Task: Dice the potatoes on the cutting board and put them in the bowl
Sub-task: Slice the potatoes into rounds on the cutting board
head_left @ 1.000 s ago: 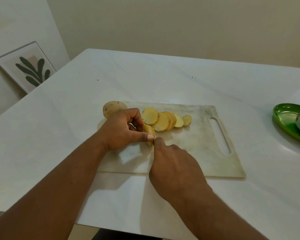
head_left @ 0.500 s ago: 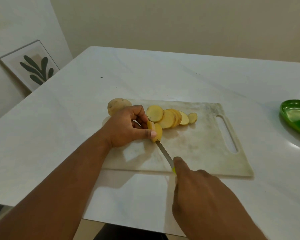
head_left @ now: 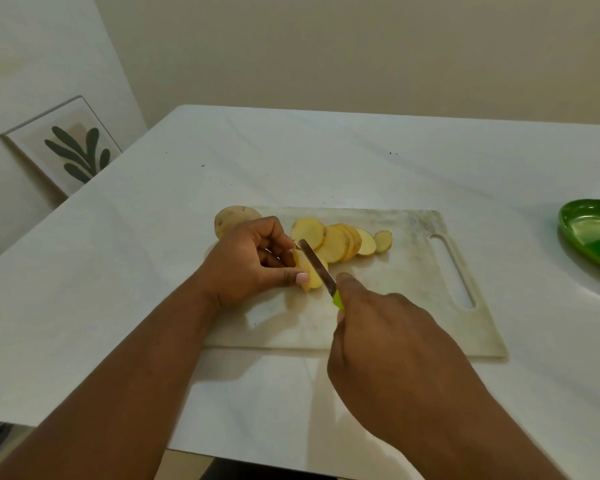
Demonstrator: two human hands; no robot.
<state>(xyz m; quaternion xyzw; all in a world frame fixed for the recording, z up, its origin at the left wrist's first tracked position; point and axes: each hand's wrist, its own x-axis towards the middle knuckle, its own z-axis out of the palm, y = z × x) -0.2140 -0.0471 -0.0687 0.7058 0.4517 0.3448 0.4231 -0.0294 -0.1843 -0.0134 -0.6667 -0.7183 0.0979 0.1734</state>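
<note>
Several pale yellow round potato slices [head_left: 340, 239] lie overlapping in a row on the far middle of the white, stained plastic cutting board [head_left: 413, 306], which has a slot handle at its right end. Just in front of that row, a small stack of yellow potato slices [head_left: 308, 273] stands on edge on the board, pinched by the left hand [head_left: 248, 263]: the thumb presses its near side and the curled fingers hold its far side. The narrow dark blade of a small knife with a bright green handle [head_left: 321, 271] rests across the top of this stack, its tip close to the left fingertips. The right hand [head_left: 395, 351] grips the green handle with its fingers wrapped round it and the forefinger stretched along the top toward the blade. Behind the left hand, at the board's far left corner, sits a whole brown-skinned potato [head_left: 232, 218], partly hidden by the knuckles. The board lies on a white marble-look table [head_left: 118, 271]. At the right edge of the view a glossy green dish [head_left: 586, 230] holds a pale rounded vessel that is cut off by the frame. A framed print of dark leaves [head_left: 66, 147] leans against the wall to the left.
</note>
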